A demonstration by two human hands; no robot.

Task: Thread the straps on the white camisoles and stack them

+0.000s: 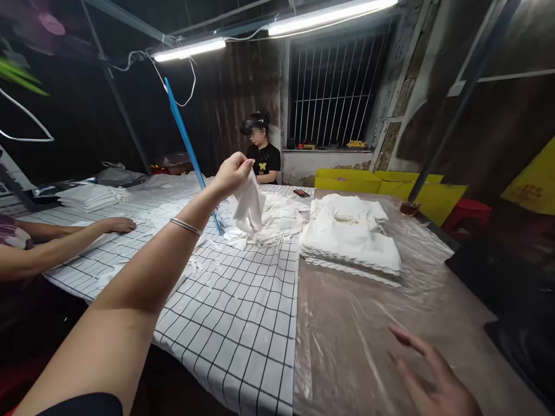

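In the head view, the person's left hand (233,173), a silvery bangle (185,226) on its wrist, pinches the top of a white fabric piece (249,209) between thumb and fingers. The piece hangs down limply in front of a loose heap of white fabric (284,215), above a white tablecloth with black grid lines (255,300). The right hand (440,384), blurred, is at the lower right with its fingers spread and nothing in its grasp; it is over a brown tabletop covered in clear plastic (338,323), and whether it touches the surface cannot be told.

Beyond the right hand, a stack of white garments with wavy edges (353,245) lies near the seam between the two coverings. A phone (301,193) lies behind the heap, and a blue strip (186,141) slants down to the tablecloth just left of the hanging piece.

At the left, a co-worker's hand (120,225) rests palm down on the tablecloth, near a folded white stack (93,197). Across the table is a person in a black T-shirt with a yellow print (271,159), below a barred window's left side. Two lit fluorescent tubes (333,17) hang overhead.
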